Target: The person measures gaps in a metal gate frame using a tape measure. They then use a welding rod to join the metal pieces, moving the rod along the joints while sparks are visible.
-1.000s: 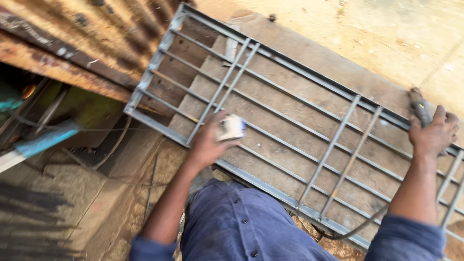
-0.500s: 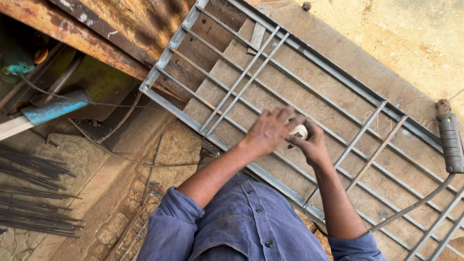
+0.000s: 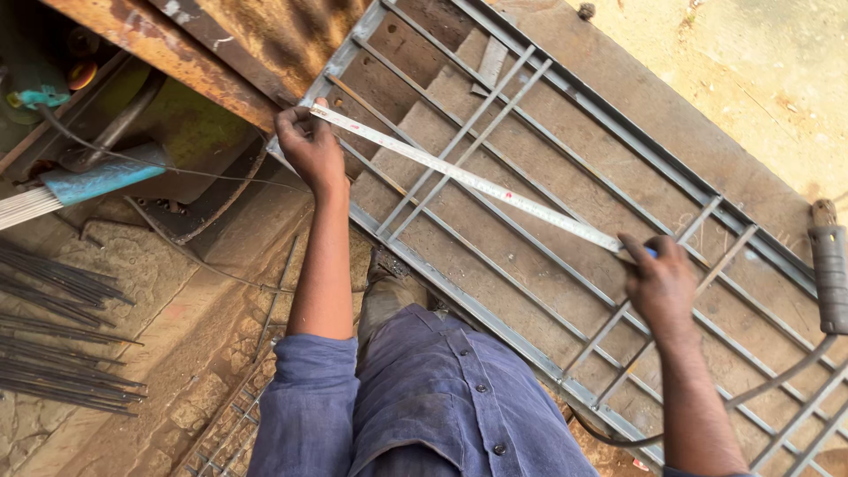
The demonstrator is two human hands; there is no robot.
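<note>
Tape measure (image 3: 477,184) stretched across the metal grille (image 3: 565,238), over its bars. My left hand (image 3: 309,146) pinches the tape's end at the grille's near-left corner. My right hand (image 3: 661,281) is closed on the tape's case, over the grille's middle bars. Welding handle (image 3: 830,276) lies on the grille's far edge, cable trailing.

The tape measure (image 3: 468,179) is white with fine dark marks along its blade. The metal grille (image 3: 565,265) is dull grey, its bars crossing in a regular grid over brown ground. The rusted beam (image 3: 177,57) at far left is orange-brown and mottled. The shirt (image 3: 424,397) is faded blue-violet with dark buttons. The thin rods (image 3: 62,327) at left are dark grey. A tool handle (image 3: 829,274) at right is grey.
</note>
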